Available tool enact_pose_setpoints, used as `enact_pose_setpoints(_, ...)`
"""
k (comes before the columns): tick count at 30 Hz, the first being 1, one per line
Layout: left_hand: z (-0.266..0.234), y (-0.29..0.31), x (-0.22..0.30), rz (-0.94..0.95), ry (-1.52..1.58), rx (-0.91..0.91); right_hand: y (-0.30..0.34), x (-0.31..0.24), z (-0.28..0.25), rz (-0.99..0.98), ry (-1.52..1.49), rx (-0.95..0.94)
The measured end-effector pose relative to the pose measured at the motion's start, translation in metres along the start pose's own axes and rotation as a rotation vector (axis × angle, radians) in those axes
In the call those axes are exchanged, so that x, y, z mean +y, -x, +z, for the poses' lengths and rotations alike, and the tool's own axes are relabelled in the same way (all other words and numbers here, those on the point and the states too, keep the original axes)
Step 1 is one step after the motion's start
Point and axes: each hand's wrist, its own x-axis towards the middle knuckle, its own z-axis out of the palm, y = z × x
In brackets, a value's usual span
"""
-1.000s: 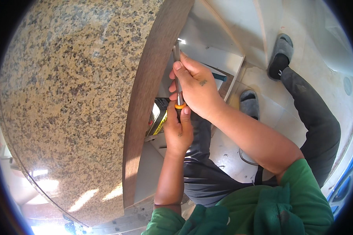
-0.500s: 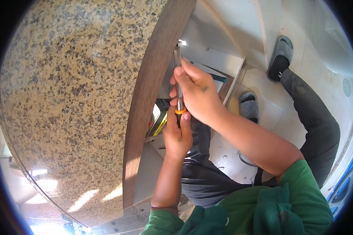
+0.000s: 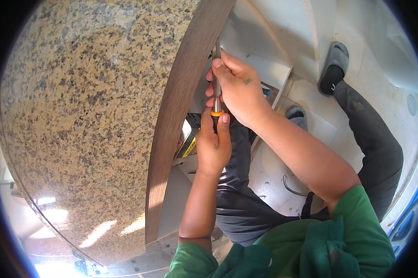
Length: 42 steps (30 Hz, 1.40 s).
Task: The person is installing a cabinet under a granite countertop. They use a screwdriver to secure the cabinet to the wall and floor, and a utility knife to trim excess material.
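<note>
head view. screwdriver (image 3: 216, 83): metal shaft upright, orange collar at the base of the shaft, handle below hidden in the palm, tip up under the brown wooden edge band (image 3: 181, 120) of the speckled granite table (image 3: 83, 116); tip itself out of sight, so no telling whether seated in a screw. left hand (image 3: 213, 146): fingers clenched round the handle, thumb laid along it up to the collar. right hand (image 3: 239, 90): fingers closed round the shaft higher up, steadying it close against the band. below: open white cabinet (image 3: 269, 69), a yellow-and-black item (image 3: 189, 147) just left of the left hand, grey slippers (image 3: 334, 67) on a pale tiled floor (image 3: 311, 116). progress, as judged: tool placed and gripped with both hands, fastening work under the edge in hand; result not visible.
</note>
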Motion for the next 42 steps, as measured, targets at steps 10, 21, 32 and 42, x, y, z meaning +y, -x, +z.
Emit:
enact_pose_setpoints(10, 0.006, 0.002, -0.001, -0.011, 0.056, -0.015, 0.000, 0.005, -0.003, -0.019, 0.021, -0.006)
enact_pose_setpoints(21, 0.009, -0.004, -0.004, 0.044, 0.037, 0.002, -0.001, -0.002, -0.005, -0.028, 0.015, -0.003)
enact_pose_setpoints(32, 0.007, -0.009, 0.012, 0.086, 0.042, 0.025, -0.009, -0.003, -0.005, -0.022, -0.003, 0.005)
enact_pose_setpoints(42, 0.017, -0.014, 0.005, 0.070, 0.055, 0.025, -0.009, -0.009, -0.007, -0.048, 0.023, 0.032)
